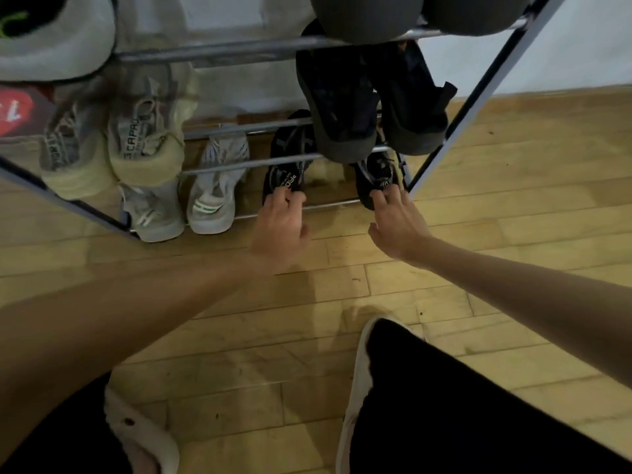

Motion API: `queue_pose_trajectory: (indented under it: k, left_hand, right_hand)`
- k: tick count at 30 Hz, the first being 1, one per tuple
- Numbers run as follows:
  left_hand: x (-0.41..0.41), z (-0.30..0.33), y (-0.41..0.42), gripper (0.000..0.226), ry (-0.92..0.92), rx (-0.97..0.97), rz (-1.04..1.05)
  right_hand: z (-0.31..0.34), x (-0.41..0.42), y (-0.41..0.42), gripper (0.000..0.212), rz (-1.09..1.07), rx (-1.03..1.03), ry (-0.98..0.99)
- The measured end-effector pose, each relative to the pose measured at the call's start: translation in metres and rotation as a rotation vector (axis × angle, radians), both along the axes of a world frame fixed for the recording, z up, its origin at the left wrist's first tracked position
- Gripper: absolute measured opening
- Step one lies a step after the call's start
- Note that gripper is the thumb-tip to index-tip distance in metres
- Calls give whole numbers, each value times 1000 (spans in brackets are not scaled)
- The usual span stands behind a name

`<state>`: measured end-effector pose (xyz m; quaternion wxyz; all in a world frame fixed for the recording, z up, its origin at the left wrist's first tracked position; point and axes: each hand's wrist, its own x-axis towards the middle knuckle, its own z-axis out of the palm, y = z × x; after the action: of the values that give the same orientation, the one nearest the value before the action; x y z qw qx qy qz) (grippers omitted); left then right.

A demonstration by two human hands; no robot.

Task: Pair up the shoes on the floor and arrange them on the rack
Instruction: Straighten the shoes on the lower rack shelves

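Note:
A metal shoe rack (pixel 219 51) stands against the wall. On its lowest tier lie two black sneakers, heels toward me. My left hand (pixel 278 224) touches the heel of the left black sneaker (pixel 289 159) with its fingertips. My right hand (pixel 396 217) reaches to the heel of the right black sneaker (pixel 376 176), fingers extended onto it. Both hands look relaxed rather than closed round the shoes, though the fingertips are partly hidden against the dark heels.
A white sneaker pair (pixel 208 196) sits left of the black ones on the lowest tier. Beige-grey sneakers (pixel 143 138) and dark sandals (pixel 345 107) occupy the tier above. My feet in pale slippers (pixel 359 371) stand on the wooden floor (pixel 513 165).

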<state>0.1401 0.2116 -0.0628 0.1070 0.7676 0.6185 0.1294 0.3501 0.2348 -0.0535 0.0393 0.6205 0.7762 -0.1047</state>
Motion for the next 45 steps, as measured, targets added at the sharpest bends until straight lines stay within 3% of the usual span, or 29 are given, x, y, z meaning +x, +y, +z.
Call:
queue_pose_trajectory:
  k: [4, 10, 12, 15, 19, 29, 36, 41, 45]
  left_hand:
    - [-7, -13, 23, 60, 104, -110, 130]
    - [-8, -28, 45, 76, 164, -123, 276]
    - [-8, -29, 48, 70, 159, -159, 324]
    - [-9, -30, 51, 55, 103, -243, 272]
    - [-9, -23, 63, 62, -2, -343, 342]
    - [64, -18, 52, 51, -67, -175, 243]
    - [75, -30, 53, 67, -194, -205, 261]
    - [43, -10, 51, 67, -277, -253, 102]
    - [7, 4, 42, 47, -289, -385, 102]
  right_hand:
    - [-20, 1, 15, 77, -169, 2, 32]
    - [-32, 0, 39, 78, -255, 3, 21]
    - [-33, -1, 45, 80, -239, -47, -24]
    - [-31, 0, 53, 74, -190, -69, -100]
    - [-32, 4, 55, 67, -208, -63, -34]
    - [-35, 10, 47, 64, -210, 34, 54]
    - [-24, 4, 50, 62, -242, -89, 53]
    - [-3, -17, 36, 67, -118, -195, -261]
    - [38, -53, 26, 60, 109, -182, -265]
